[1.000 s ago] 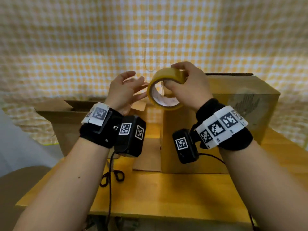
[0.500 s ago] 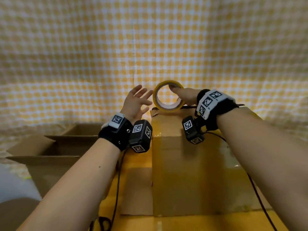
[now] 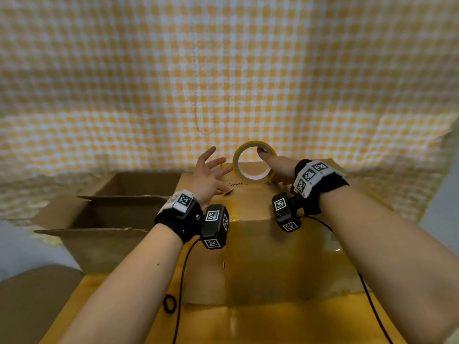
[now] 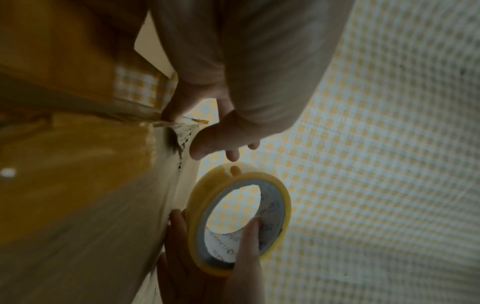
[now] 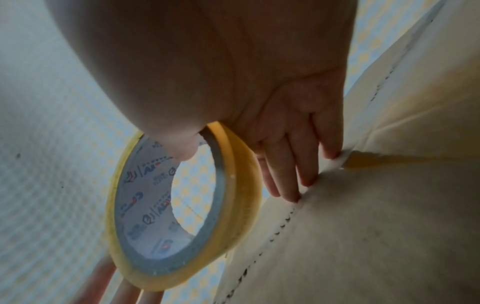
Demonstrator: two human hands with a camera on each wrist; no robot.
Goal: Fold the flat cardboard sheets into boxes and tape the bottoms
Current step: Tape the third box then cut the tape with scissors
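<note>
A closed cardboard box stands in the middle of the table, with yellowish tape on its near side. A yellow tape roll stands on edge at the far rim of the box top. My right hand holds it, thumb hooked through the core and fingers lying along the outside against the box edge. In the right wrist view the roll fills the centre. My left hand hovers just left of the roll with fingers spread, holding nothing. In the left wrist view its fingertips sit just above the roll.
A second cardboard box stands open at the left, flaps out. Black scissor handles lie on the yellow table beside the wrist cables. A yellow checked cloth hangs close behind the boxes.
Both hands have carried the roll from in front of the box to the far rim of its top. The head camera has come closer over the box.
</note>
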